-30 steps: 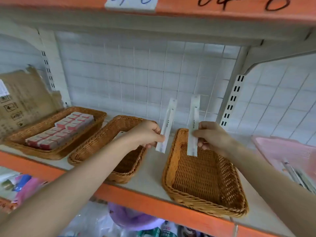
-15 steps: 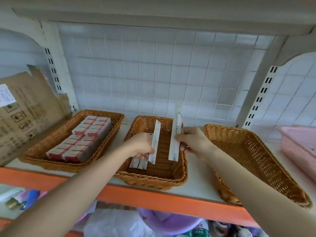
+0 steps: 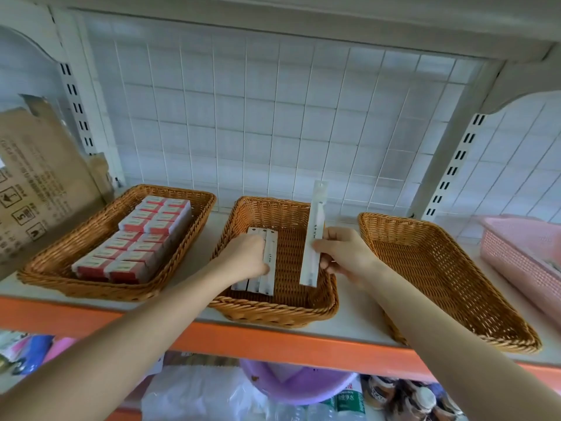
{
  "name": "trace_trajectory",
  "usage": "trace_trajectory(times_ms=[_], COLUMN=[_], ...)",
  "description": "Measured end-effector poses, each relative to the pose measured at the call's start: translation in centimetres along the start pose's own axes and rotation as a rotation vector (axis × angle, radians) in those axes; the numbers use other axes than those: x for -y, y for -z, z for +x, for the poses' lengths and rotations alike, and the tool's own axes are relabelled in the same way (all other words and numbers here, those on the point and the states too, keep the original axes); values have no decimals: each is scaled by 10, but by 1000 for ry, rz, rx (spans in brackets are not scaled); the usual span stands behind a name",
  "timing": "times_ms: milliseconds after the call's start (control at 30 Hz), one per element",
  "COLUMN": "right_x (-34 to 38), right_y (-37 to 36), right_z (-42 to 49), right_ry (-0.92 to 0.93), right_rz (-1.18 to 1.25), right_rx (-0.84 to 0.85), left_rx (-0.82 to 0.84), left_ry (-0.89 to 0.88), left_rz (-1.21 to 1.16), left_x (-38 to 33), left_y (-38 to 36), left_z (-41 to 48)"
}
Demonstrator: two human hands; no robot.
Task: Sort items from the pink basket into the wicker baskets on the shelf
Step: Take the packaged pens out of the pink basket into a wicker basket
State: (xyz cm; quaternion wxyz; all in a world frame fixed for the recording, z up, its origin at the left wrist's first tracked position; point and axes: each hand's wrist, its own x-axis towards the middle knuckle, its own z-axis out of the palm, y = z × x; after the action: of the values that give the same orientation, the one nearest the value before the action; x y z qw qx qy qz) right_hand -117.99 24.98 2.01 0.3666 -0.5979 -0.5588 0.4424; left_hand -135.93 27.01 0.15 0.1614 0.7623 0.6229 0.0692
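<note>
Along the orange front edge of the shelf (image 3: 352, 314) sit three wicker baskets (image 3: 440, 268) before a white wire grid (image 3: 273, 135) and tiled wall (image 3: 534, 153). Over the middle basket (image 3: 273, 311), the right grip (image 3: 343, 256) pinches a long white packet (image 3: 314, 238) upright; the left grip (image 3: 246, 256) lies curled on flat packets (image 3: 271, 253) inside, its hold unclear. At the right edge stands the pink basket (image 3: 516, 256).

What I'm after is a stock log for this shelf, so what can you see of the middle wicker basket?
The middle wicker basket is a rectangular tray of woven golden-brown cane with sloping sides and a braided rim. It sits flat on the white shelf, between a box-filled basket and an empty one, apart from both. Three long white packets lie side by side along its left half, and the left hand lies over them. The right hand pinches a fourth packet upright above its right side.
</note>
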Motion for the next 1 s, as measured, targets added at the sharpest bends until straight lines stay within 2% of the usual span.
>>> trace_trajectory(times_ms=[200, 300, 667, 733, 900, 1000], right_x=[-1, 0, 6, 14, 29, 30], right_y=[1, 0, -1, -3, -20, -39], right_z=[-1, -1, -1, 1, 13, 23], right_ry=[-3, -5, -5, -2, -53, -105], right_rz=[4, 9, -65, -137, -285, -403], right_rx=[-10, -7, 4, 6, 75, 115], left_rx=[186, 254, 256, 232, -28, -101], left_ry=[-233, -294, -332, -332, -338, -278], left_rz=[192, 294, 330, 306, 317, 336], left_x=[4, 4, 10, 11, 22, 34], left_y=[4, 0, -4, 0, 17, 16], left_z=[-6, -7, -6, -8, -14, -14])
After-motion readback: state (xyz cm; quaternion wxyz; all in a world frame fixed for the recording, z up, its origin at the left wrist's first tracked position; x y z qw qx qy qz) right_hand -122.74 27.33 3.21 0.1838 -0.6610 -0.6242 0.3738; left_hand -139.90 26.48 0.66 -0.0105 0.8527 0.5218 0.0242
